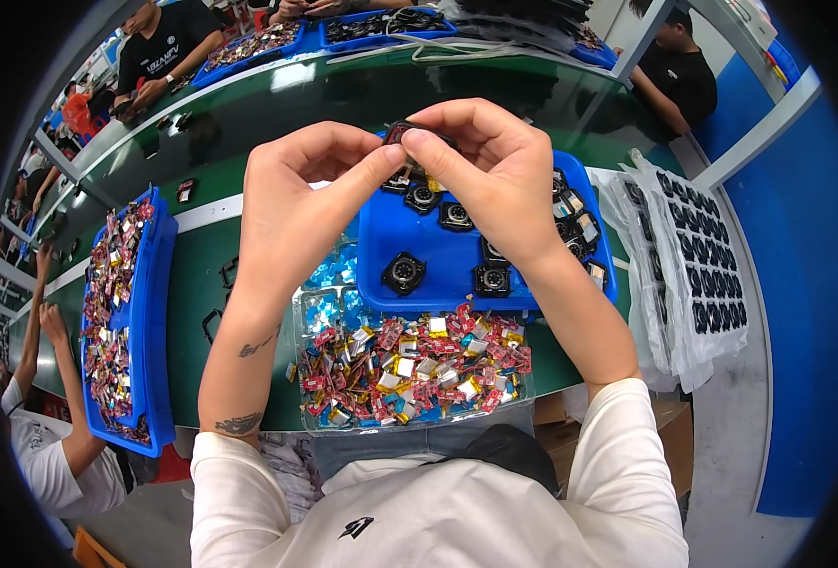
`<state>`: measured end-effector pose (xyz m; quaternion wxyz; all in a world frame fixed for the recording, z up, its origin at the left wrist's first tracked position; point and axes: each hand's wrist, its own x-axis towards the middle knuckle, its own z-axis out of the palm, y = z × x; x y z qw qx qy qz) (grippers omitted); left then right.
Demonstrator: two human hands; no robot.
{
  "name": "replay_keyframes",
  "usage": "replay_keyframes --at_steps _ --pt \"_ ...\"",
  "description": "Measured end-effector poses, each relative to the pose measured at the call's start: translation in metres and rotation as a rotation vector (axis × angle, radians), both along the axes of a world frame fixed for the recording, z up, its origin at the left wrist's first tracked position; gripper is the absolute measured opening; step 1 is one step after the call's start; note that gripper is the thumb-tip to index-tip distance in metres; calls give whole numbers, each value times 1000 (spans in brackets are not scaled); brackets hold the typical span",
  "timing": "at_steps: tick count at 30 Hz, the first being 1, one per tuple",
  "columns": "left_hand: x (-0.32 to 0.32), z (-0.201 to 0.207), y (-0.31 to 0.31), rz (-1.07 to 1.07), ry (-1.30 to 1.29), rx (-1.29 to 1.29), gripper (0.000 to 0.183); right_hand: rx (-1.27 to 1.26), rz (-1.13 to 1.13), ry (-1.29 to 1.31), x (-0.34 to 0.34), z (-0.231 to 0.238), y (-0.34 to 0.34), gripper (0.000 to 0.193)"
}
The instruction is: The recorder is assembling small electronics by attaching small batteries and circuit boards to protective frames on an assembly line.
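Observation:
Both my hands are raised over the far part of a blue tray (378, 248), gripping one small black watch case (398, 131) between them. My left hand (296, 204) pinches its left side with thumb and forefinger. My right hand (494, 180) closes on its right side, the thumb lying over it. Some red shows on the case; much of it is hidden by my fingers. Below the fingers, a yellow bit (432, 184) shows; what it belongs to I cannot tell. Several black round-centred watch cases (404, 273) lie in the tray.
Nearer me is a heap of red circuit boards with silver battery cells (414, 369). A long blue bin (160, 322) of similar parts stands left. Stacked white sheets of watch parts (707, 251) are at right. Co-workers sit around the green bench (324, 99); a metal post (759, 128) rises at right.

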<state>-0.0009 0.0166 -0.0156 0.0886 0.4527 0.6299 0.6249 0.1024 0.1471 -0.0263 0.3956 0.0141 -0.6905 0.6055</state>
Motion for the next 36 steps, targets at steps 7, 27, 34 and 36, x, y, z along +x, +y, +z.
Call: replay_keyframes --at_steps 7,27,34,36 --pt "-12 8 -6 -102 -92 -105 15 178 -21 43 4 6 9 13" --pt "-11 15 -12 -378 109 -487 12 651 428 -328 20 14 32 16" --pt "-12 14 -10 -349 198 -502 11 650 402 -343 17 11 33 17" --pt "-12 13 -12 -342 202 -498 11 650 419 -374 18 14 31 12"
